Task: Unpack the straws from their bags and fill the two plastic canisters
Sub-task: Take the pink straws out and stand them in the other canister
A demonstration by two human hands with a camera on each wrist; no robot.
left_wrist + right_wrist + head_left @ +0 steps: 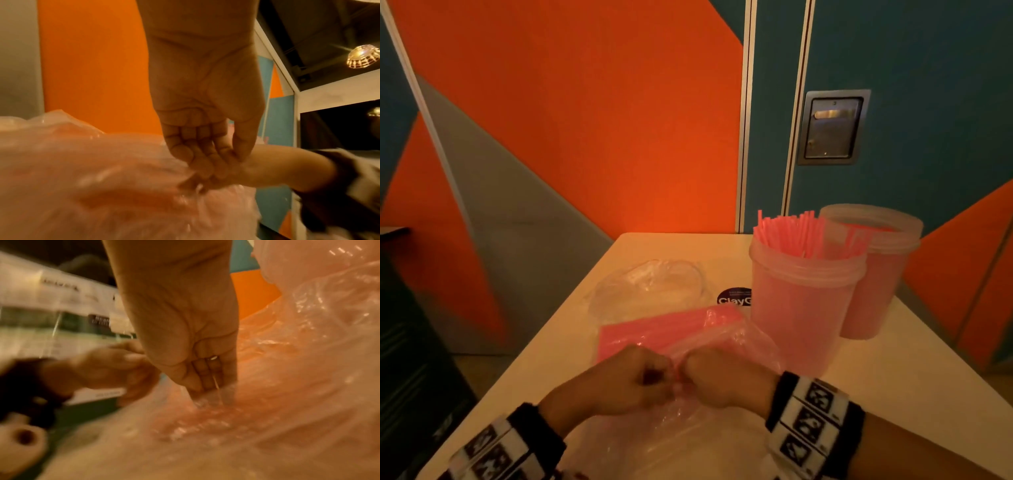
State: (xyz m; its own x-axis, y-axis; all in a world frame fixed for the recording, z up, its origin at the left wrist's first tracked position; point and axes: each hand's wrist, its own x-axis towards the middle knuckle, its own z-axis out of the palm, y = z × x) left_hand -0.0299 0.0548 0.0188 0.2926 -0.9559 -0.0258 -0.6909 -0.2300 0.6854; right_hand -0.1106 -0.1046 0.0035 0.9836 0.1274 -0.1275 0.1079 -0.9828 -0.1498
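Observation:
A clear plastic bag of pink straws (pixel 671 330) lies on the table in front of me. My left hand (pixel 633 378) and right hand (pixel 717 377) meet knuckle to knuckle at its near edge, both pinching the bag's film between curled fingers. The wrist views show the left hand (pixel 207 155) and the right hand (pixel 207 378) gripping crumpled plastic (pixel 287 386). Two translucent canisters stand at the right: the near canister (pixel 803 305) holds upright pink straws (pixel 791 234), the far canister (pixel 873 274) behind it also looks pink inside.
An empty crumpled clear bag (pixel 654 287) lies behind the straw bag. A round dark sticker (pixel 734 297) is on the cream table (pixel 928 377). Orange and teal wall panels close off the back; the table's left edge drops to a dark floor.

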